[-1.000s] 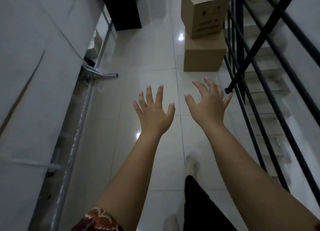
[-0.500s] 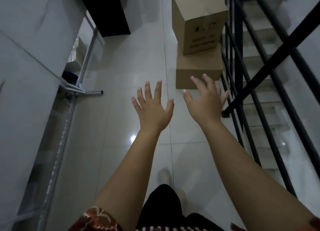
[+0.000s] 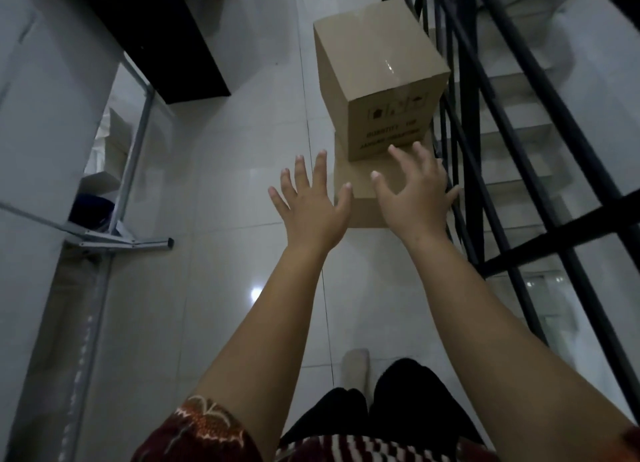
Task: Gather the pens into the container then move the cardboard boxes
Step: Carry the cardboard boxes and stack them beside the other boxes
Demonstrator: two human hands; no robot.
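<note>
Both hands, left hand [image 3: 309, 209] and right hand [image 3: 415, 191], have drawn closer to the stacked cardboard boxes [image 3: 379, 87] at upper centre, fingers spread, holding nothing; lifting looks imminent.

Upper cardboard box [image 3: 381, 80], near side, top row: small dark handling pictograms, too blurred to identify.
Upper cardboard box, near side, below the pictograms: two lines of dark capital print; the letters are too blurred to read.
Elsewhere: no readable text.
</note>
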